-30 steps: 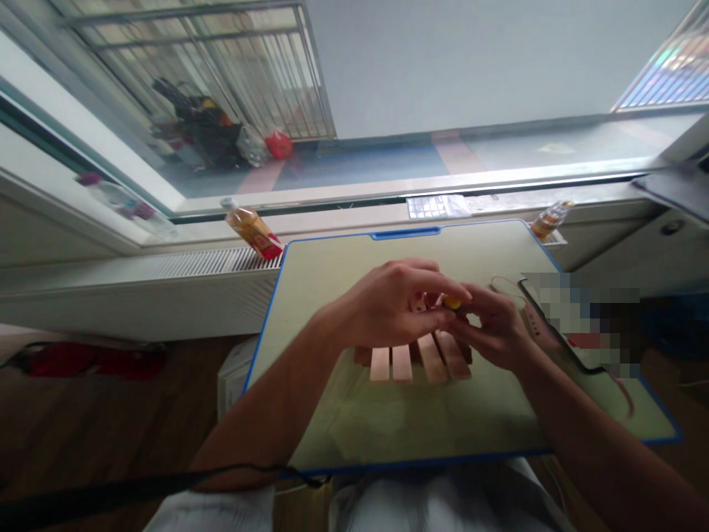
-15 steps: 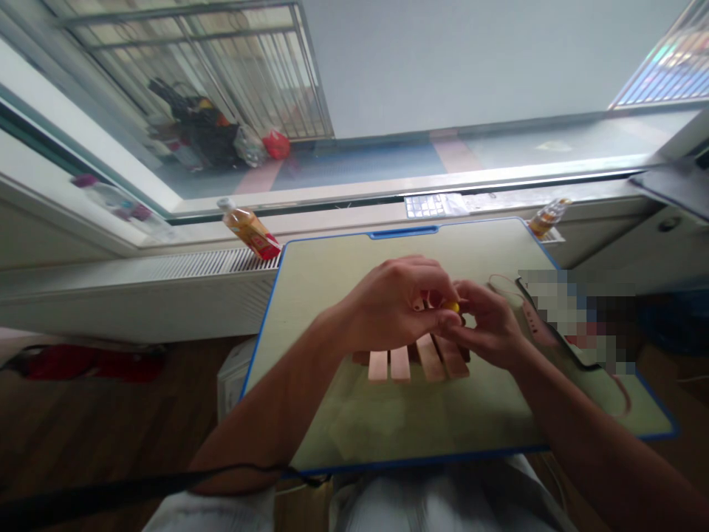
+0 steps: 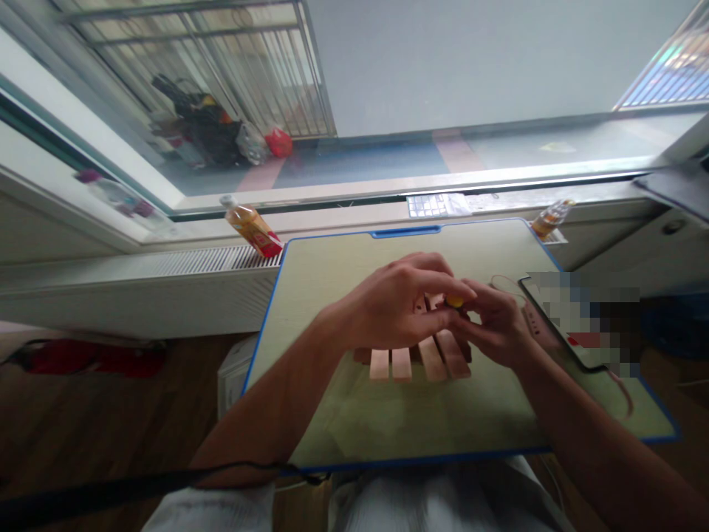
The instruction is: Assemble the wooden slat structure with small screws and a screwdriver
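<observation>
A room looking like a home, a white radiator (image 3: pixel 182 304) running beneath a wide window (image 3: pixel 470 74), wood-look flooring (image 3: pixel 116 417) showing below, a drink bottle (image 3: pixel 253 227) resting beside the counter's (image 3: pixel 326 273) far left corner

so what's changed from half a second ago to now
The bare left hand's index finger has straightened, reaching over the small yellow piece toward the bare right hand. Nothing was visibly taken up or let go. The flat pale wooden strips and the pale green, blue-edged tabletop stayed as they were.
</observation>
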Tool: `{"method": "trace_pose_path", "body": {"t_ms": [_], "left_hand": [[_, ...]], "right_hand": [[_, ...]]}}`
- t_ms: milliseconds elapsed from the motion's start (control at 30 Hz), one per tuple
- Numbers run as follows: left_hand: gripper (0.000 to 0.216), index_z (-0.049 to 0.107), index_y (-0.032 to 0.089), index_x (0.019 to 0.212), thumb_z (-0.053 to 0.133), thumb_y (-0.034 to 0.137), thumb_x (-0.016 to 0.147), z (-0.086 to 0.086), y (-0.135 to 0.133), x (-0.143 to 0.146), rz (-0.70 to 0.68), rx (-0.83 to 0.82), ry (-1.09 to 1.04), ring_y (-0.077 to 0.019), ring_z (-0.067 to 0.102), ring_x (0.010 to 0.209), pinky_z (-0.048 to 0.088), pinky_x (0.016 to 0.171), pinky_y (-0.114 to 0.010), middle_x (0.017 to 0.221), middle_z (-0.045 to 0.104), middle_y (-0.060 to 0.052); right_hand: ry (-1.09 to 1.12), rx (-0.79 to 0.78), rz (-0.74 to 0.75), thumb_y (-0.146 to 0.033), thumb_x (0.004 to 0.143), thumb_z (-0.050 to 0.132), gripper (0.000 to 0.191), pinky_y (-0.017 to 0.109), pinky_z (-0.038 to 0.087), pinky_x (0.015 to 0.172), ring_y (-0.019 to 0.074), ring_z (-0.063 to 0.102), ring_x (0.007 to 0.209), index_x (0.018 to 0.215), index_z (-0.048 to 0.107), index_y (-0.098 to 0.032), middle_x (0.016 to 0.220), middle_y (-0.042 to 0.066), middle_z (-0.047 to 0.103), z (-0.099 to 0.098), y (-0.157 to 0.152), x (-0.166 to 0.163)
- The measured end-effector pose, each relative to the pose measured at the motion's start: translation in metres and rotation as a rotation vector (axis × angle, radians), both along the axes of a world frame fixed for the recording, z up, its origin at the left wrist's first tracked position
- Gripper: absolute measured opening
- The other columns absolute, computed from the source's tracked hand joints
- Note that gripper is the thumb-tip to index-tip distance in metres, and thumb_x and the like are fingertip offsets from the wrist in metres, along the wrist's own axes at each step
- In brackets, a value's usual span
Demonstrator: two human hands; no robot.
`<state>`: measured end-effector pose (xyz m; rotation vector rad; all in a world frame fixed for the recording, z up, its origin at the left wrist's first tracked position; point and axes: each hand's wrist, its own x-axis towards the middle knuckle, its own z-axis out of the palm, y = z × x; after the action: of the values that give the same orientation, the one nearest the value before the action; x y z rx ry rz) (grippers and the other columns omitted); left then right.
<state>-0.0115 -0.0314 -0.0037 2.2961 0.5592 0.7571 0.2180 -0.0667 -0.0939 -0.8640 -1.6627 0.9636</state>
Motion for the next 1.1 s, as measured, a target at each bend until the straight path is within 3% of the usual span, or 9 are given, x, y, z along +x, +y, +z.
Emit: {"method": "trace_pose_path", "body": {"t_ms": [167, 300, 533, 633, 800, 900, 1100], "left_hand": [[0.02, 0.08, 0.018, 0.106, 0.087, 0.03, 0.091, -0.001, -0.002, 0.004, 0.107, -0.002, -0.01, -0.0171, 0.07, 0.093, 0.056, 0.082, -0.029, 0.102, 0.077, -0.006], [0.015, 0.076, 0.017, 0.092, 0.087, 0.026, 0.089, -0.002, -0.002, 0.005, 0.158, 0.035, -0.013, -0.0145, 0.066, 0.084, 0.051, 0.076, -0.028, 0.094, 0.076, -0.004], [0.008, 0.077, 0.016, 0.096, 0.08, 0.024, 0.095, -0.003, 0.002, 0.001, 0.153, 0.062, -0.008, -0.0161, 0.067, 0.088, 0.054, 0.079, -0.029, 0.096, 0.075, -0.006], [0.006, 0.078, 0.016, 0.099, 0.077, 0.022, 0.097, -0.004, 0.005, -0.001, 0.115, 0.062, -0.012, -0.0179, 0.068, 0.093, 0.056, 0.084, -0.031, 0.098, 0.076, -0.007], [0.012, 0.081, 0.017, 0.108, 0.071, 0.017, 0.1, -0.003, 0.003, -0.002, 0.041, 0.018, -0.021, -0.019, 0.072, 0.101, 0.06, 0.09, -0.032, 0.107, 0.079, -0.01], [0.018, 0.081, 0.017, 0.112, 0.068, 0.012, 0.101, -0.002, 0.001, -0.001, 0.008, -0.02, -0.051, -0.0173, 0.074, 0.102, 0.06, 0.09, -0.03, 0.111, 0.079, -0.009], [0.02, 0.08, 0.017, 0.109, 0.086, 0.023, 0.09, -0.002, -0.002, 0.003, 0.099, 0.011, -0.038, -0.0172, 0.072, 0.096, 0.058, 0.086, -0.029, 0.105, 0.08, -0.006]], "right_hand": [[0.033, -0.022, -0.014, -0.047, 0.089, 0.092, 0.029, 0.03, 0.054, 0.059, 0.02, 0.063, 0.076, 0.094, 0.074, -0.024, 0.089, 0.005, 0.07, -0.001, -0.001, -0.004], [0.071, -0.036, 0.006, -0.043, 0.087, 0.095, 0.031, 0.029, 0.054, 0.063, 0.0189, 0.063, 0.079, 0.09, 0.07, -0.024, 0.09, 0.003, 0.069, 0.0, -0.002, -0.007], [0.058, -0.096, 0.015, -0.043, 0.093, 0.089, 0.027, 0.034, 0.061, 0.07, 0.0228, 0.073, 0.087, 0.111, 0.081, -0.024, 0.106, 0.008, 0.076, 0.0, -0.003, -0.003], [0.037, -0.068, 0.049, -0.039, 0.097, 0.085, 0.022, 0.036, 0.06, 0.07, 0.0228, 0.072, 0.087, 0.111, 0.084, -0.023, 0.113, 0.011, 0.078, 0.002, -0.002, 0.001], [0.002, -0.026, 0.035, -0.034, 0.096, 0.086, 0.015, 0.032, 0.055, 0.063, 0.0192, 0.066, 0.076, 0.104, 0.081, -0.022, 0.091, 0.006, 0.075, 0.002, -0.001, 0.002], [0.016, -0.018, 0.026, -0.031, 0.094, 0.089, 0.018, 0.03, 0.053, 0.063, 0.0173, 0.065, 0.076, 0.105, 0.077, -0.024, 0.09, 0.003, 0.072, -0.001, -0.001, -0.001], [0.091, -0.017, 0.039, -0.032, 0.093, 0.09, 0.024, 0.027, 0.051, 0.061, 0.0145, 0.059, 0.073, 0.098, 0.068, -0.025, 0.09, 0.0, 0.065, -0.006, 0.0, -0.003]]}}
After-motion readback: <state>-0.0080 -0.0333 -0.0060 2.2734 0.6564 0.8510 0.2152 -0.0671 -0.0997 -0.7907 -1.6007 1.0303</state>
